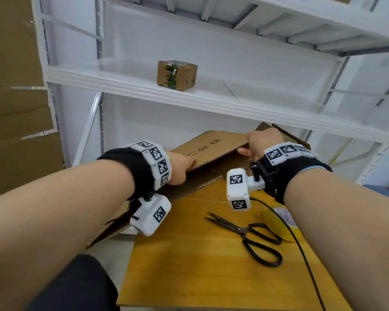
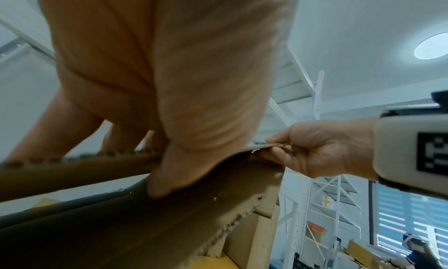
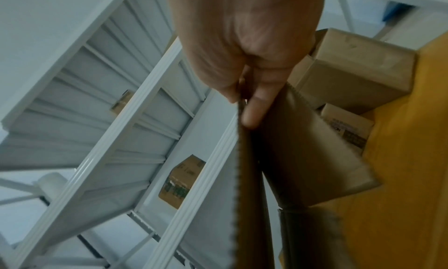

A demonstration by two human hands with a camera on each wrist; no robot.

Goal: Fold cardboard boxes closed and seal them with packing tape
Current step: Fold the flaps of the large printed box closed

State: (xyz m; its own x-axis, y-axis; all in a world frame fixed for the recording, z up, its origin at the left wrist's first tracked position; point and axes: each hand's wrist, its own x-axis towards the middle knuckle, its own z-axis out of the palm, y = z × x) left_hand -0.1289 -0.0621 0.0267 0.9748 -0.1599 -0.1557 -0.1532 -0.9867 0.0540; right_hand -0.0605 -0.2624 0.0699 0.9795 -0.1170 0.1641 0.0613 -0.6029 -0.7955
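Observation:
A flattened brown cardboard box (image 1: 209,151) with printed characters is held above the far edge of the yellow wooden table (image 1: 211,265). My left hand (image 1: 181,168) grips its left edge, thumb under the panel (image 2: 194,225) and fingers over it. My right hand (image 1: 261,142) pinches the upper right corner between thumb and fingers (image 3: 252,110); the same pinch shows in the left wrist view (image 2: 315,148). A roll of yellowish packing tape (image 1: 283,223) lies on the table under my right forearm, partly hidden.
Black scissors (image 1: 252,236) lie on the table beside the tape, with a thin black cable (image 1: 301,248) over them. A small sealed box (image 1: 176,75) sits on the white metal shelf (image 1: 211,97). Big cardboard sheets (image 1: 14,108) lean at left. More boxes (image 3: 358,77) stand behind.

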